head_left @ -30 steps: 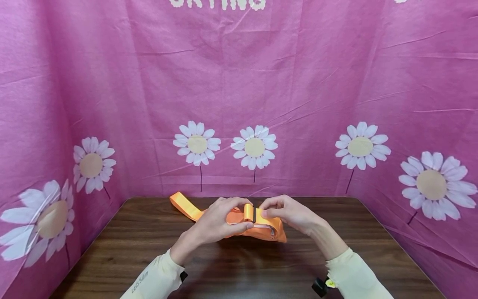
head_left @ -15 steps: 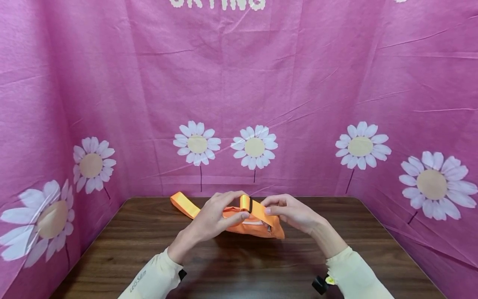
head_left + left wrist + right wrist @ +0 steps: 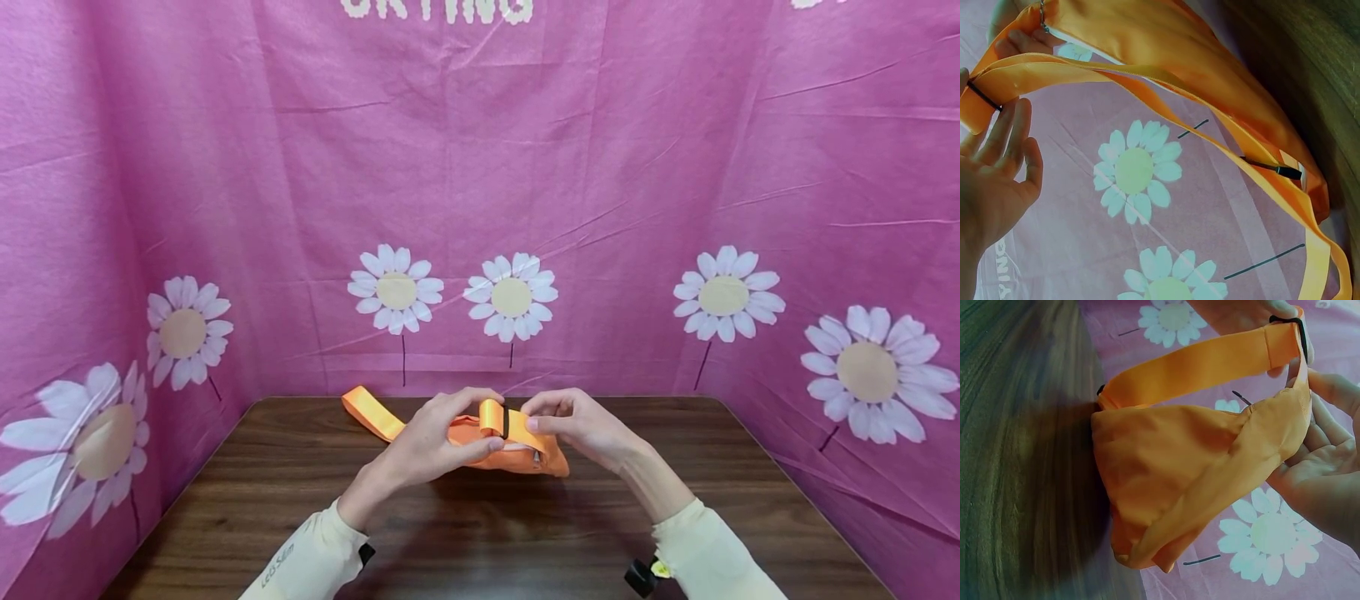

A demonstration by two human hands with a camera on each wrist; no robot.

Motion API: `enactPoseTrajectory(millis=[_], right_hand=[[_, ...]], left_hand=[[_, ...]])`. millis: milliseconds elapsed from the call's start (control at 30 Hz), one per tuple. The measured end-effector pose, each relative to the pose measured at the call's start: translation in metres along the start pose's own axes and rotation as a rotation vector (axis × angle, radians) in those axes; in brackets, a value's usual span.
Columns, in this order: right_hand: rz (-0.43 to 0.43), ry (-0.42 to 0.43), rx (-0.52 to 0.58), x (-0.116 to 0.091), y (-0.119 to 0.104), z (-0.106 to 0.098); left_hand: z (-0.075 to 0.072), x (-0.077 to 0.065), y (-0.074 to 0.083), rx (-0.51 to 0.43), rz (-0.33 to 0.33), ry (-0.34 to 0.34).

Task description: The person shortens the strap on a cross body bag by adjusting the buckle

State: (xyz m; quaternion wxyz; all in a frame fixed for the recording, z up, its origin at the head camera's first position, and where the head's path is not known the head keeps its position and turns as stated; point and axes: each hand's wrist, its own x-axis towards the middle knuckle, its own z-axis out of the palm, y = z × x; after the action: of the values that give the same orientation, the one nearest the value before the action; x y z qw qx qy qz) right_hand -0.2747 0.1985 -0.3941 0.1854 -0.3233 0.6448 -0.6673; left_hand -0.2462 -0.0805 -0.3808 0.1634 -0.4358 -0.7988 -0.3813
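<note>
An orange waist bag (image 3: 517,461) hangs over the middle of the table, its zipper facing me in the head view. Its orange strap (image 3: 372,412) runs through a black slider buckle (image 3: 506,422), forming a short loop left of it. My left hand (image 3: 435,437) holds this loop beside the buckle between thumb and fingers, at the strap's two edges. To the right of the buckle, my right hand (image 3: 588,427) pinches the strap where it meets the bag's end. In the right wrist view the bag's plain orange side (image 3: 1166,462) hides part of the zipper.
A dark brown wooden table (image 3: 480,542) lies beneath. Pink cloth (image 3: 480,167) with printed daisies encloses it at the back and both sides. The strap's far loop trails to the back left, near the table's rear edge.
The buckle and strap loop have shifted slightly left, rising and then lowering again. The bag's right end has lifted a little. Both hands keep their hold.
</note>
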Motion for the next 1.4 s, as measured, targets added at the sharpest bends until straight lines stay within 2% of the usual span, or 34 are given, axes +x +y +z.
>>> enactPoseTrajectory(millis=[267, 433, 533, 733, 933, 1033, 1167, 1400], right_hand=[[0.006, -0.001, -0.030, 0.001, 0.000, 0.002], [0.000, 0.021, -0.053, 0.000, 0.004, -0.005], [-0.007, 0.033, -0.029, 0.000, 0.007, -0.008], [-0.002, 0.033, 0.023, 0.001, 0.010, -0.012], [-0.022, 0.030, 0.033, 0.001, 0.010, -0.011], [-0.020, 0.033, 0.020, 0.001, 0.009, -0.010], [-0.007, 0.032, -0.002, 0.000, 0.008, -0.007], [-0.020, 0.004, -0.002, 0.001, 0.006, 0.000]], left_hand=[[0.002, 0.000, 0.001, 0.040, -0.003, 0.000], [-0.002, 0.001, 0.000, 0.021, 0.050, 0.043], [-0.004, 0.001, -0.002, -0.001, 0.081, 0.077], [-0.007, 0.000, -0.002, -0.002, 0.060, 0.112], [-0.009, 0.001, -0.001, -0.030, 0.038, 0.089], [-0.007, 0.002, -0.002, -0.044, 0.054, 0.071], [-0.003, 0.003, -0.004, -0.087, 0.075, 0.044], [0.007, 0.002, -0.003, -0.119, 0.047, 0.027]])
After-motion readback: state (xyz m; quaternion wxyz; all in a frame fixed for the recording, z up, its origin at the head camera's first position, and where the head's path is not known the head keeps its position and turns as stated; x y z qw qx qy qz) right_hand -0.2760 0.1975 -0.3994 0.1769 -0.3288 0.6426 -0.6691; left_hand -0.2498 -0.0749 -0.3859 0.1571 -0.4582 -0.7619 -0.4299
